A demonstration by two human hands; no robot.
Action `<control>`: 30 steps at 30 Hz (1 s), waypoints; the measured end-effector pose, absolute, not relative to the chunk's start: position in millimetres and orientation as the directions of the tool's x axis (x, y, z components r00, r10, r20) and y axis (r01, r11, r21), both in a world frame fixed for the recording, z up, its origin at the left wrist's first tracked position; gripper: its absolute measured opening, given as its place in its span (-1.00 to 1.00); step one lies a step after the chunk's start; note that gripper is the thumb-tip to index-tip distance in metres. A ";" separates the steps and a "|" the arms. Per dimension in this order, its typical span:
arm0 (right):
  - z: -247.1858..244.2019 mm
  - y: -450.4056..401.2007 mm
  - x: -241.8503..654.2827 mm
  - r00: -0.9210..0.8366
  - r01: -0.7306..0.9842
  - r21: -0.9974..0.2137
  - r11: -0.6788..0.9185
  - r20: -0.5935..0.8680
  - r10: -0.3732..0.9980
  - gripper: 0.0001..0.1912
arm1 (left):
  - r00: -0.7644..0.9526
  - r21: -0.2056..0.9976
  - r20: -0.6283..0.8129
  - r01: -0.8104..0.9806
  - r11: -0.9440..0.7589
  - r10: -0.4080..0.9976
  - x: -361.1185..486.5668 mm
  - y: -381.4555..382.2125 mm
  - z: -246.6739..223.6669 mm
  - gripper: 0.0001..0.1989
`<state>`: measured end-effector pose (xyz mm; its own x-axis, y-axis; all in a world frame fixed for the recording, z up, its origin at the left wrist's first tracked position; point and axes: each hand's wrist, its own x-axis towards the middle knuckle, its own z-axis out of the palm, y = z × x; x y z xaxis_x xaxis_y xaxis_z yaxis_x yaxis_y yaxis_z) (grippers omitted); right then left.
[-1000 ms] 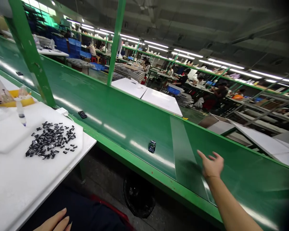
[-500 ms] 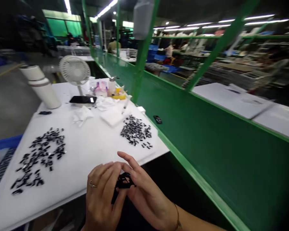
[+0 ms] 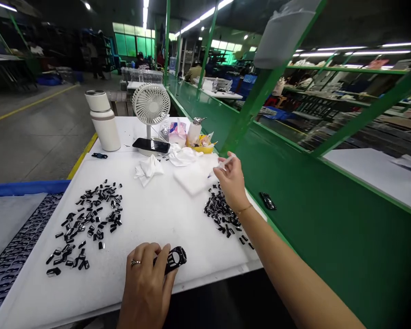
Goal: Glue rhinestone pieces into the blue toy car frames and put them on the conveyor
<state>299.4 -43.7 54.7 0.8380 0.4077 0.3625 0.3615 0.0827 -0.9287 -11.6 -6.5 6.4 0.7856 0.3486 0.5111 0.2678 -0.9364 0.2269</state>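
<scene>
My left hand (image 3: 149,276), a ring on one finger, is closed around a glossy black plastic part (image 3: 175,258) with a round opening near its end, just above the front of the white-covered table (image 3: 154,214). Out to the right, my right hand (image 3: 233,183) grips a slim translucent syringe (image 3: 227,161) whose bluish tip points down to the left. Below that hand lies a pile of small black pieces (image 3: 222,212), partly covered by my wrist and forearm. Beside the syringe tip is a white foam pad (image 3: 193,177).
More small black pieces (image 3: 89,214) spread over the table's left side. Crumpled white tissue (image 3: 149,169), a phone (image 3: 151,145), a fan (image 3: 151,105), a white bottle (image 3: 104,123) and a yellow tray (image 3: 205,148) stand at the back. A black part (image 3: 267,201) rests on the green surface (image 3: 315,228).
My right hand has left the black part and reached forward right, where it now holds the syringe. My left hand still holds the part. The view has swung left.
</scene>
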 end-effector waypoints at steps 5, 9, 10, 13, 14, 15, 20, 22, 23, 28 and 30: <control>40.5 -20.6 309.1 0.813 0.303 -0.950 0.074 0.298 0.500 -0.66 | 0.770 0.361 0.476 0.269 -0.893 0.424 -15.6 -8.6 4.6 -0.64; 59.0 -23.6 309.4 0.812 0.197 -0.969 0.148 0.246 0.528 -0.68 | 0.753 0.440 0.533 0.144 -0.886 0.386 -18.3 -5.0 4.4 -0.75; 67.2 -26.5 303.7 0.811 0.172 -0.970 0.172 0.239 0.534 -0.69 | 0.741 0.460 0.545 0.128 -0.879 0.393 -18.4 -4.2 4.5 -0.76; 91.5 -42.3 265.3 0.800 0.096 -0.957 0.273 0.238 0.551 -0.77 | 0.715 0.533 0.550 0.097 -0.841 0.431 -17.8 -5.1 8.0 -0.77; 98.0 -50.2 247.1 0.800 0.032 -0.933 0.358 0.238 0.550 -0.79 | 0.713 0.562 0.540 0.089 -0.823 0.446 -17.4 -6.3 10.5 -0.77; 103.3 -59.1 228.1 0.795 -0.044 -0.905 0.422 0.224 0.563 -0.81 | 0.710 0.589 0.531 0.084 -0.804 0.463 -17.0 -7.7 13.3 -0.78; 109.1 -97.4 158.4 0.477 -0.392 -0.860 0.327 0.114 0.872 -0.52 | 0.734 0.686 0.415 0.137 -0.715 0.538 -14.9 -11.2 25.3 -0.79; 103.8 -100.1 147.6 0.400 -0.420 -0.864 0.277 0.098 0.911 -0.39 | 0.741 0.696 0.388 0.154 -0.701 0.548 -14.7 -10.8 27.0 -0.78; 100.6 -98.7 144.5 0.399 -0.427 -0.861 0.277 0.096 0.912 -0.39 | 0.739 0.703 0.378 0.162 -0.693 0.557 -14.7 -10.5 27.4 -0.78; 86.3 -83.9 136.7 0.485 -0.522 -0.785 0.334 0.048 0.873 -0.46 | 0.728 0.736 0.327 0.203 -0.646 0.602 -14.3 -9.9 28.1 -0.81; 82.0 -80.9 135.1 0.503 -0.548 -0.769 0.329 0.012 0.864 -0.47 | 0.725 0.750 0.298 0.225 -0.622 0.621 -13.6 -9.9 28.3 -0.82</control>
<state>135.1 -80.9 82.0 0.5026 0.8644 0.0125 -0.5475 0.3294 -0.7692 -13.6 -9.9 28.3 0.7249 0.6212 0.2977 0.2253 -0.6222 0.7497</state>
